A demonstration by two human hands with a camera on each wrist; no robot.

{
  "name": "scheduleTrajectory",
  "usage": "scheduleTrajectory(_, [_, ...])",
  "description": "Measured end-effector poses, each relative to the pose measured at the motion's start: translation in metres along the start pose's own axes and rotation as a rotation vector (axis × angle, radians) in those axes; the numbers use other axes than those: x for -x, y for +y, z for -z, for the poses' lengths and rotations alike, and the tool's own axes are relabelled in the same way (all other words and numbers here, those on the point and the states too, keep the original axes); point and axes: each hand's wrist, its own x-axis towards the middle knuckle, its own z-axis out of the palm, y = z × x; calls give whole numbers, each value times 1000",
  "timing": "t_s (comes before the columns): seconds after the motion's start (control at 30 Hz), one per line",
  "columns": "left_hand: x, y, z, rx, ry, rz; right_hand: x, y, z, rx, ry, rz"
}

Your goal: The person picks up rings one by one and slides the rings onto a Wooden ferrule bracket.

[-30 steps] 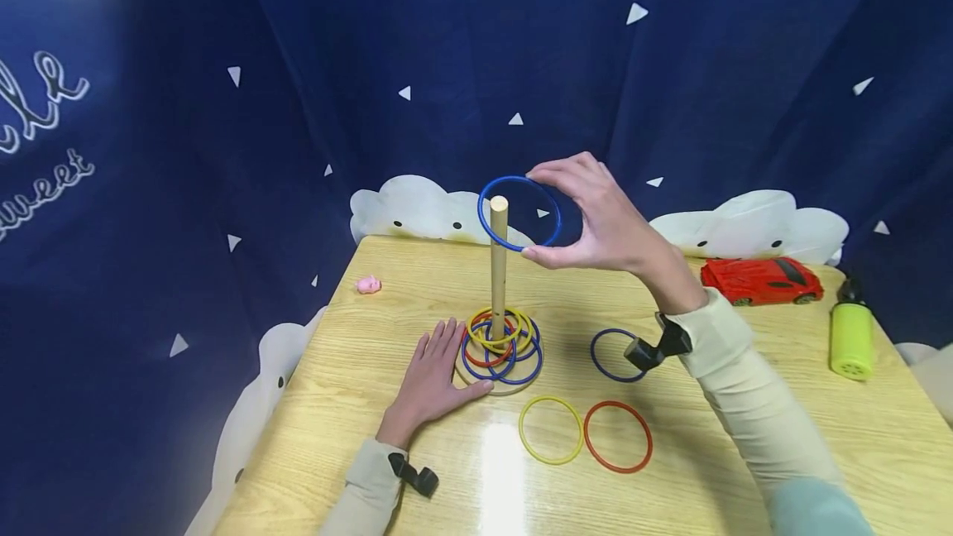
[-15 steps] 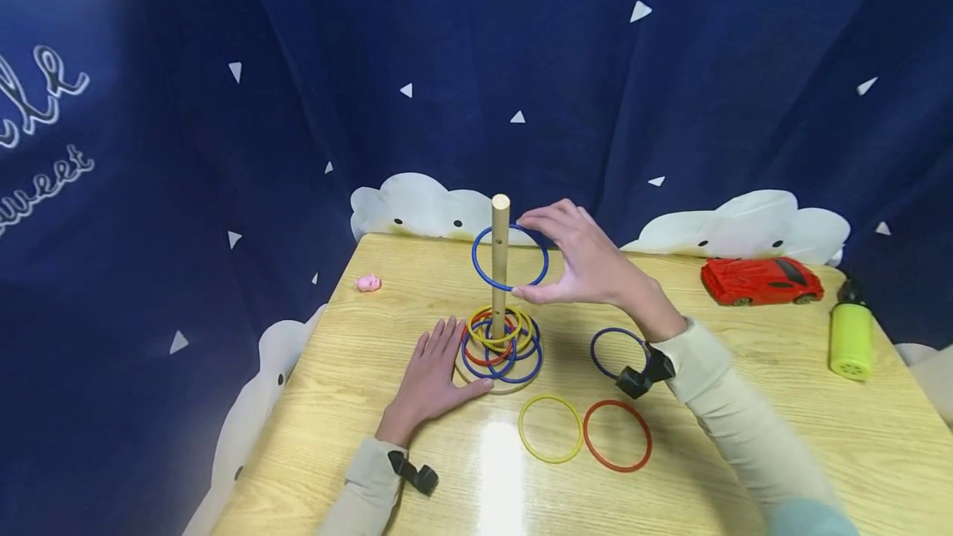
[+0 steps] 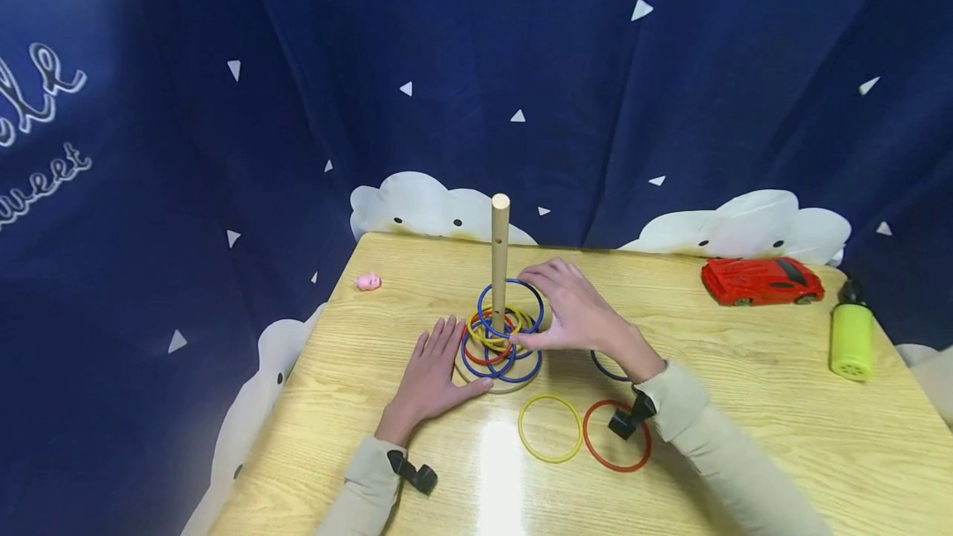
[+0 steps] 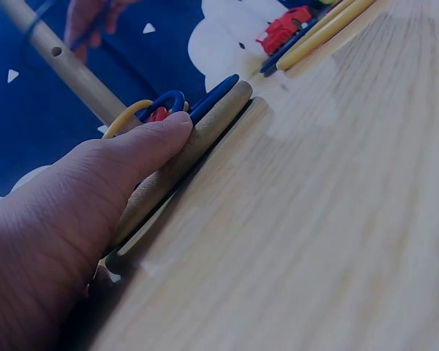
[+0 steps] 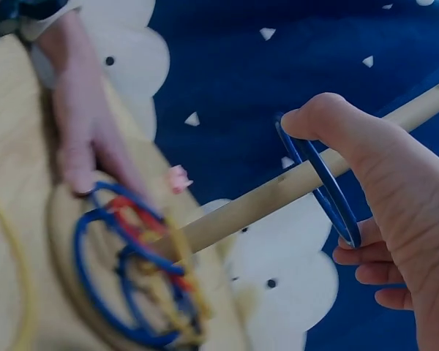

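My right hand (image 3: 577,313) pinches a blue ring (image 5: 333,191) between thumb and fingers. The ring encircles the upright wooden post (image 3: 500,246), low down in the head view, overlapping the pile there. Around the post's foot lie several blue, red and yellow rings, heaped at different angles on a round wooden base (image 3: 508,391). My left hand (image 3: 435,383) lies with straight fingers at the left side of that base. In the left wrist view its thumb (image 4: 157,142) rests on the base's edge beside the rings.
On the wooden table, a yellow ring (image 3: 549,461) and a red ring (image 3: 620,470) lie in front; a blue ring (image 3: 612,376) is partly covered by my right forearm. A red toy car (image 3: 763,281), a yellow-green bottle (image 3: 852,342) and a small pink toy (image 3: 368,282) stand farther out.
My right hand has brought the blue ring from beside the post's top, over it and down along the post toward the pile. The left hand has stayed in place.
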Motion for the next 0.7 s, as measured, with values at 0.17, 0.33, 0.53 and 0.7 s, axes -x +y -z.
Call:
scheduleTrajectory(0.17, [0, 1, 1, 4, -9, 6, 17, 9, -28, 1, -24, -29])
scheduleTrajectory(0.33, [0, 1, 1, 5, -3, 3, 32, 17, -52, 35, -32, -43])
scheduleTrajectory(0.53, [0, 1, 0, 3, 0, 6, 50, 19, -71, 57, -49, -75])
scheduleTrajectory(0.7, [0, 1, -1, -7, -3, 8, 70, 16, -75, 28, -26, -104])
